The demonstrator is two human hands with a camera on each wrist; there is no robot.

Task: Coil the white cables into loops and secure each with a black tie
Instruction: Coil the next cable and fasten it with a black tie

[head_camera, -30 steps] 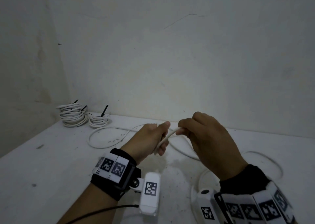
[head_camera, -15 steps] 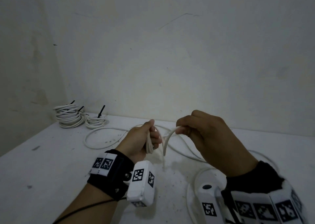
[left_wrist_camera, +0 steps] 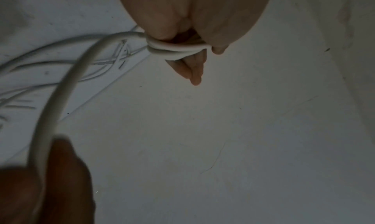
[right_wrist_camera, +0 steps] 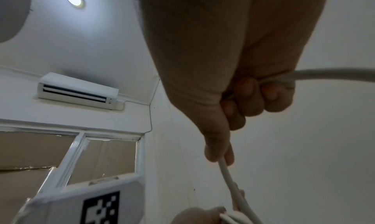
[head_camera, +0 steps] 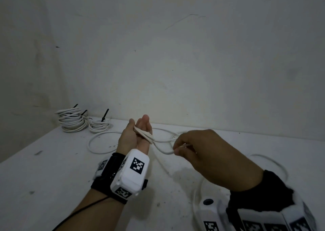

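My left hand (head_camera: pixel 140 125) is held palm up above the table, fingers straight. The white cable (head_camera: pixel 143 134) is wound in a few turns across its palm; the left wrist view shows those turns (left_wrist_camera: pixel 176 49) lying below the straight fingers (left_wrist_camera: pixel 192 70). From there the cable sags to my right hand (head_camera: pixel 177 149), which pinches it between thumb and forefinger. In the right wrist view the cable (right_wrist_camera: pixel 229 176) also runs through the curled fingers (right_wrist_camera: pixel 249 95). The rest of it lies in loose loops (head_camera: pixel 98 142) on the white table (head_camera: pixel 52 169).
Two coiled white cables with black ties stand at the table's back left by the wall, a larger one (head_camera: pixel 72 120) and a smaller one (head_camera: pixel 99 126). More slack cable (head_camera: pixel 274 162) curves on the table to the right. The wall rises close behind the table.
My left hand has turned palm up and straightened its fingers, with cable turns now across the palm. My right hand has moved right and down, drawing the cable out.
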